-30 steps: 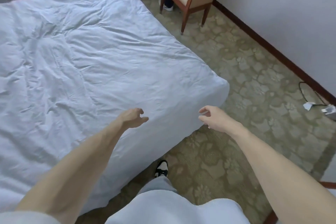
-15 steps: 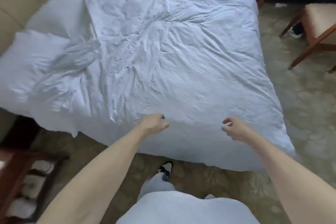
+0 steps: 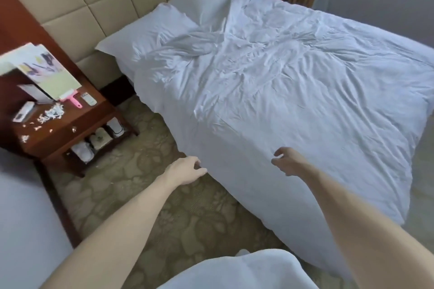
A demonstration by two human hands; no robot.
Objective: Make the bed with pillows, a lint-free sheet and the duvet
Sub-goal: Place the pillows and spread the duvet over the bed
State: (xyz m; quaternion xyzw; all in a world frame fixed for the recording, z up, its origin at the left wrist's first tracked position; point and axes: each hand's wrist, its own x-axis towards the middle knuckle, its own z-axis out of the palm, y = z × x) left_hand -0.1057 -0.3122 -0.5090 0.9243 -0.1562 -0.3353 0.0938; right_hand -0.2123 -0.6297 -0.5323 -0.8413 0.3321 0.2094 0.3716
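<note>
Duvet point(image 3: 293, 82): white, spread over the whole bed, near side draping toward the carpet point(image 3: 145, 206). Long axis runs from the padded headboard point(image 3: 98, 2) at upper left to the foot at far right. Heavy creasing and a bunched fold at the head end.

Pillows point(image 3: 150, 30): two, against the headboard, partly under the duvet's top edge.

Nightstand point(image 3: 70, 129): left of the bed, strewn with paper scraps.

Right hand point(image 3: 290, 162): in front of the draped side, fingers spread and loosely curled, holding nothing.

Left hand point(image 3: 185, 170): at the hanging edge, over carpet, fingers loosely curled, empty; whether the fingertips touch the cloth, cannot tell.

Pink lint roller point(image 3: 70, 98): lying on the nightstand.

Judgement: the rumpled head end lies ahead and left, so the left hand is nearer; straightening likely means pulling along the long axis.
</note>
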